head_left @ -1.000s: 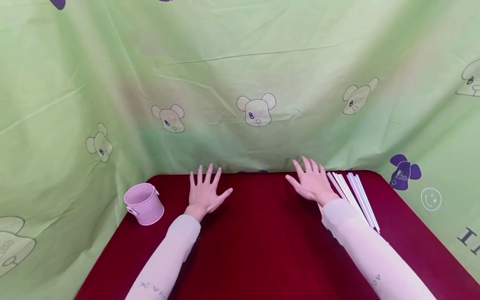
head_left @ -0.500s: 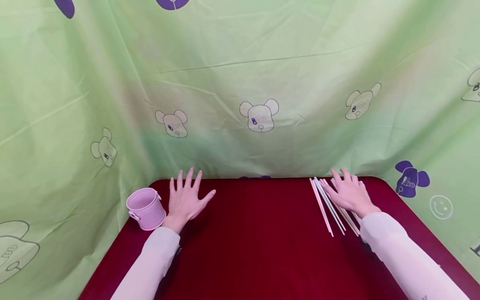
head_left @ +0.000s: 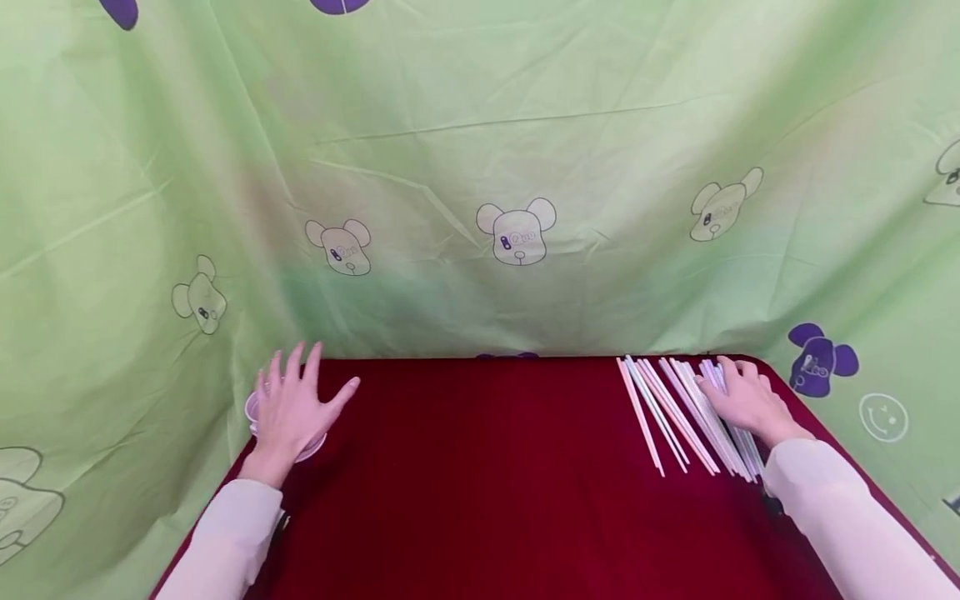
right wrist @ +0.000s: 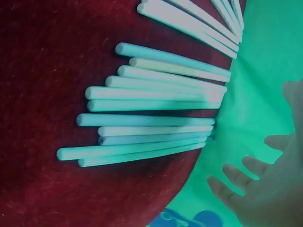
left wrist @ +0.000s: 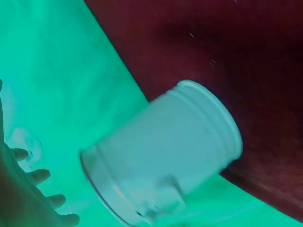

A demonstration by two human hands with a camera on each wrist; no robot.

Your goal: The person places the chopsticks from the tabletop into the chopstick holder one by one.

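My left hand (head_left: 288, 421) hovers with spread fingers in front of a small pink pail (head_left: 312, 450) at the table's left side, hiding most of it in the head view. The left wrist view shows the whole pail (left wrist: 161, 142), with a small handle bracket on its side; the fingers are apart from it. At the far right, my right hand (head_left: 752, 406) is over the right end of a row of thin pastel sticks (head_left: 705, 417). Its fingers are slightly bent and hold nothing. In the right wrist view the sticks (right wrist: 165, 93) lie side by side, the fingers beyond their far ends.
A dark red cloth covers the table (head_left: 465, 475). Green printed fabric (head_left: 420, 167) hangs along the back and both sides, close to the table edges. Sticks at the row's left end lie slightly apart from one another.
My left hand has moved left, from beside the pail to in front of it. My right hand has moved right across the sticks, uncovering more of them. Pail and sticks stay put.
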